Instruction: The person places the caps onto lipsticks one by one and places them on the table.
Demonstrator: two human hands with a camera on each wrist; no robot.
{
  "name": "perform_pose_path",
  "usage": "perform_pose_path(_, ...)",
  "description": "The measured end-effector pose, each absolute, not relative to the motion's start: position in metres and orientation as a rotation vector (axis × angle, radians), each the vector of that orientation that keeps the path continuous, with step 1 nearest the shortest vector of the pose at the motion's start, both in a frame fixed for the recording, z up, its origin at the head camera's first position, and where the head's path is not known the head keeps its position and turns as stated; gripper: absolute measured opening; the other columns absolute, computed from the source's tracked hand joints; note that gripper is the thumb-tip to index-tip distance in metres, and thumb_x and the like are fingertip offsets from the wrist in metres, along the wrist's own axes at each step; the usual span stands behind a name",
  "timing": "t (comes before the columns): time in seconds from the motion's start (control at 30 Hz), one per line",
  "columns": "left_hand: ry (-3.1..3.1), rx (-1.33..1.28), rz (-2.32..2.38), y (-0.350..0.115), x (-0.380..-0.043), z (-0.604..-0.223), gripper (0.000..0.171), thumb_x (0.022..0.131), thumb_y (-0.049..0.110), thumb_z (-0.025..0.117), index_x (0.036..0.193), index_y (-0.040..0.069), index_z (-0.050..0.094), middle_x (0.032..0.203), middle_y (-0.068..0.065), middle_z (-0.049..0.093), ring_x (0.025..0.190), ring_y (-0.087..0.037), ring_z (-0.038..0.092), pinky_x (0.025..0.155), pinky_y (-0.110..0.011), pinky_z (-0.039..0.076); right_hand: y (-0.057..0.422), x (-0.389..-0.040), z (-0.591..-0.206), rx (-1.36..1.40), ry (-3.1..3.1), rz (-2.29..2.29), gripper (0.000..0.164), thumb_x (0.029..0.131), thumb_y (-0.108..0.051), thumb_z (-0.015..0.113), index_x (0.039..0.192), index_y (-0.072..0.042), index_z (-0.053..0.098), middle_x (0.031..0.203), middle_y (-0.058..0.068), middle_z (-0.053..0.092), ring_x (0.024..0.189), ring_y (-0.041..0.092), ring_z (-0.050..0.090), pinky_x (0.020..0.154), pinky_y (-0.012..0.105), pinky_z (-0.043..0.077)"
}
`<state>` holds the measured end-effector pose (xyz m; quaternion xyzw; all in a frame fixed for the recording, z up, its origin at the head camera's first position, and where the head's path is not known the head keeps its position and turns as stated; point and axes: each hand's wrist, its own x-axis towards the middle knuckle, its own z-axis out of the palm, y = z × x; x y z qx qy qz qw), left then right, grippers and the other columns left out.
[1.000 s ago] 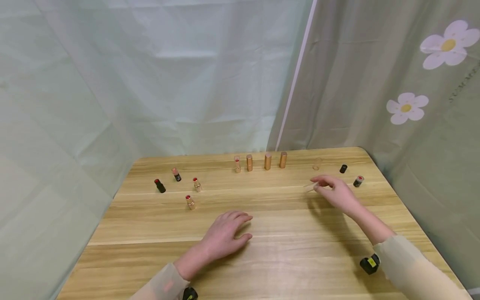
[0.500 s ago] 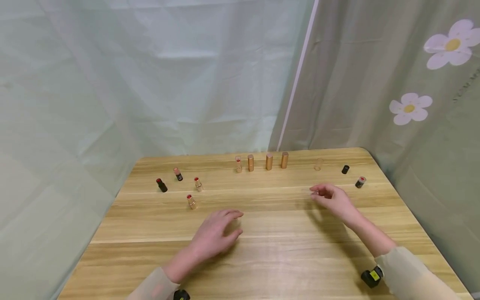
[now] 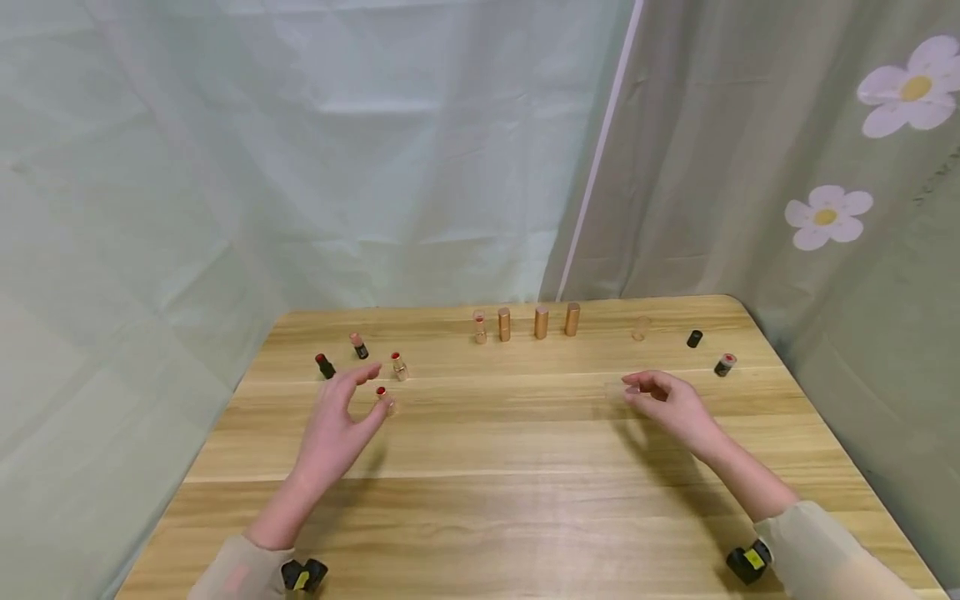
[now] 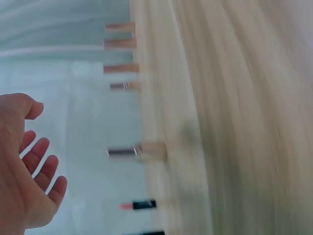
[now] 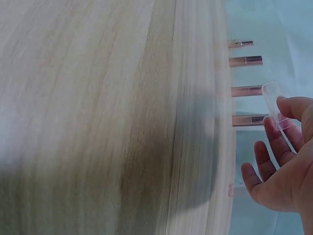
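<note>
My right hand (image 3: 671,412) pinches a clear lipstick cap (image 5: 272,100) between thumb and fingers, above the right half of the table. In the head view the cap is only faintly visible. My left hand (image 3: 330,433) reaches over the left side, thumb and fingers spread apart with nothing between them. Its thumb overlaps an uncapped gold lipstick (image 3: 382,392) with a red tip in the head view. Just behind stands a second gold lipstick (image 3: 400,367). Beyond the fingers are a black lipstick with a red tip (image 3: 325,367) and a black one with a pink tip (image 3: 359,346).
Along the back edge stand a gold lipstick under a clear cap (image 3: 480,329) and several closed copper tubes (image 3: 541,322). Further right are another clear cap (image 3: 641,328), a small black cap (image 3: 694,338) and a black lipstick with a clear top (image 3: 724,365). Curtains surround the wooden table (image 3: 525,467).
My left hand has moved left and forward from the table's middle to the gold lipsticks. The right hand, still pinching the clear cap, has dropped slightly in view.
</note>
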<state>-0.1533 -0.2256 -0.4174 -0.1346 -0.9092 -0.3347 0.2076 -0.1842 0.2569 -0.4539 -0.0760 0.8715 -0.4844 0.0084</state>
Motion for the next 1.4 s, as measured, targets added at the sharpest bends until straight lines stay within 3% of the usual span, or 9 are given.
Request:
perform_pose_path(0.13, -2.635, -0.263, -0.965, -0.243, -0.163, -0.428, 0.055, 0.082, 0.028, 0.071, 0.132, 0.016, 0.05, 0.124, -0.004, 0.053, 0.112, -0.025, 0.045, 0.088, -0.047, 0.038, 0.256, -0.183, -0.452, -0.241, 2.738, -1.502, 0.034, 0.088, -0.031, 0.065, 0.115, -0.011, 0.062, 0.108, 0.003, 0.063, 0.106, 0.022, 0.054, 0.088, 0.04, 0.042)
perform_pose_path(0.37, -2.857, -0.165, -1.005, -0.259, -0.181, -0.457, 0.059, 0.081, 0.026, 0.073, 0.13, 0.004, 0.049, 0.122, -0.016, 0.055, 0.117, -0.034, 0.045, 0.095, -0.052, 0.036, 0.245, -0.175, -0.435, -0.224, 2.7, -1.491, 0.033, 0.089, -0.024, 0.064, 0.116, -0.006, 0.061, 0.111, 0.01, 0.062, 0.106, 0.027, 0.054, 0.084, 0.037, 0.045)
perform_pose_path(0.67, -2.865, -0.223, -0.922, -0.261, -0.196, -0.477, 0.042, 0.077, 0.026, 0.076, 0.11, 0.007, 0.061, 0.103, -0.007, 0.064, 0.099, -0.026, 0.057, 0.088, -0.044, 0.042, 0.238, -0.165, -0.423, -0.229, 2.709, -1.475, 0.033, 0.09, -0.02, 0.062, 0.117, -0.002, 0.059, 0.113, 0.016, 0.06, 0.108, 0.032, 0.053, 0.089, 0.046, 0.042)
perform_pose_path(0.93, -2.863, -0.215, -0.941, -0.257, -0.199, -0.476, 0.027, 0.079, 0.024, 0.075, 0.1, 0.008, 0.064, 0.095, -0.004, 0.066, 0.087, -0.022, 0.058, 0.078, -0.04, 0.045, 0.251, -0.181, -0.453, -0.222, 2.712, -1.474, 0.034, 0.088, -0.031, 0.064, 0.116, -0.012, 0.062, 0.112, 0.004, 0.062, 0.107, 0.024, 0.054, 0.087, 0.042, 0.043)
perform_pose_path(1.2, -2.929, -0.117, -1.093, -0.25, -0.195, -0.463, 0.027, 0.082, 0.031, 0.07, 0.099, 0.013, 0.057, 0.099, -0.002, 0.064, 0.098, -0.023, 0.059, 0.086, -0.043, 0.044, 0.252, -0.183, -0.457, -0.233, 2.731, -1.474, 0.035, 0.087, -0.035, 0.064, 0.115, -0.013, 0.062, 0.112, 0.002, 0.062, 0.109, 0.024, 0.052, 0.092, 0.046, 0.041)
perform_pose_path(1.4, -2.907, -0.241, -1.17, -0.232, -0.188, -0.45, 0.023, 0.082, 0.024, 0.071, 0.099, 0.016, 0.056, 0.099, 0.003, 0.061, 0.097, -0.019, 0.058, 0.086, -0.041, 0.046, 0.246, -0.179, -0.445, -0.236, 2.703, -1.496, 0.034, 0.087, -0.032, 0.065, 0.115, -0.012, 0.063, 0.114, 0.006, 0.061, 0.11, 0.027, 0.052, 0.092, 0.047, 0.04)
